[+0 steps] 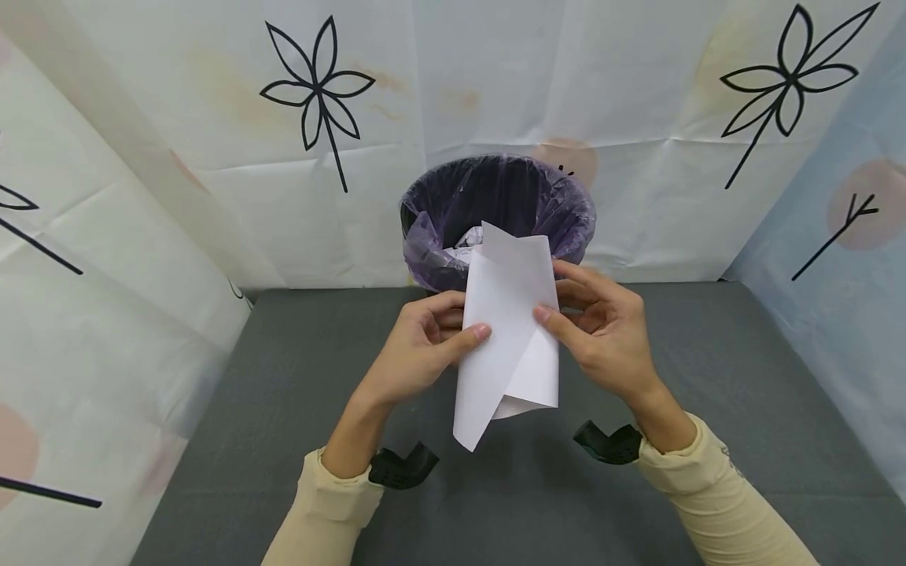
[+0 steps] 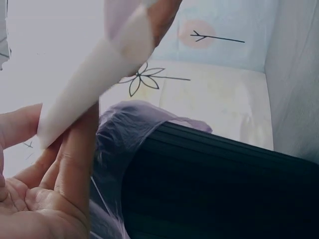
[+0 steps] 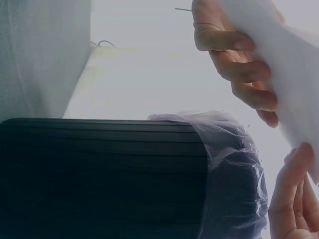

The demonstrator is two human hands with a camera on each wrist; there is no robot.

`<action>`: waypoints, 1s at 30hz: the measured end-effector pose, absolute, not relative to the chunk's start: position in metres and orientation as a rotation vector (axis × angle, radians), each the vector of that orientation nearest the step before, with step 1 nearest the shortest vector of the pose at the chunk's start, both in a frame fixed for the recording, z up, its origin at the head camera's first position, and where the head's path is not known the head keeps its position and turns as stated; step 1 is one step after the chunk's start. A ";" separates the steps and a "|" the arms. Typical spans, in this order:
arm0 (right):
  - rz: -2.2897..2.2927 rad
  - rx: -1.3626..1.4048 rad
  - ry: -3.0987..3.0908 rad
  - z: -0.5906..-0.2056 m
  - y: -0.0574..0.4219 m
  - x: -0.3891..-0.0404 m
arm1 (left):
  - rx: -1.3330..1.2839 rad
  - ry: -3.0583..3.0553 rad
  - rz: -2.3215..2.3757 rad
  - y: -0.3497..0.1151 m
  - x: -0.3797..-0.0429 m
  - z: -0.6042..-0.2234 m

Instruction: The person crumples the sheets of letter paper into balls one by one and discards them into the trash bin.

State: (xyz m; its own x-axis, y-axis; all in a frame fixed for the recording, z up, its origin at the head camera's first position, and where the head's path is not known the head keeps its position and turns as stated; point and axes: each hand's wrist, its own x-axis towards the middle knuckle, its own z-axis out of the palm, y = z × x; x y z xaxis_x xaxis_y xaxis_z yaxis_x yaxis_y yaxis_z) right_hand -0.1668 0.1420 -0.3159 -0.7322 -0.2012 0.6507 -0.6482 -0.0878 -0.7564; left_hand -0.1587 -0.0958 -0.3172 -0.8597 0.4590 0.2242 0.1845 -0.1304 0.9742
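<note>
A white sheet of paper (image 1: 506, 314), its sides folded over each other, is held up in front of a dark bin. My left hand (image 1: 428, 338) pinches its left edge, thumb on the near face and fingers behind. On the opposite edge my right hand (image 1: 602, 326) pinches the paper between thumb and fingers. In the left wrist view, the paper (image 2: 79, 84) lies between the left thumb and fingers. The right wrist view shows the paper (image 3: 294, 74) with fingers of both hands along it.
Behind the paper stands the dark ribbed bin (image 3: 99, 174), lined with a purple plastic bag (image 1: 566, 212). Crumpled white paper (image 1: 463, 245) lies inside it. A dark grey tabletop (image 1: 283, 393) spreads below, with flower-printed cloth (image 1: 212, 220) at the back and sides.
</note>
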 end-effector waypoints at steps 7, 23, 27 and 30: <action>1.973 0.923 -1.851 -0.317 0.144 -0.168 | 0.687 1.914 2.190 -0.091 -0.157 -0.317; 2.380 1.011 -1.616 -0.310 0.146 -0.173 | 0.695 2.007 2.228 -0.086 -0.156 -0.319; 2.411 1.059 -1.612 -0.310 0.148 -0.173 | 0.693 2.032 2.228 -0.085 -0.155 -0.318; 2.418 1.062 -1.640 -0.311 0.150 -0.174 | 0.702 2.045 2.224 -0.085 -0.154 -0.317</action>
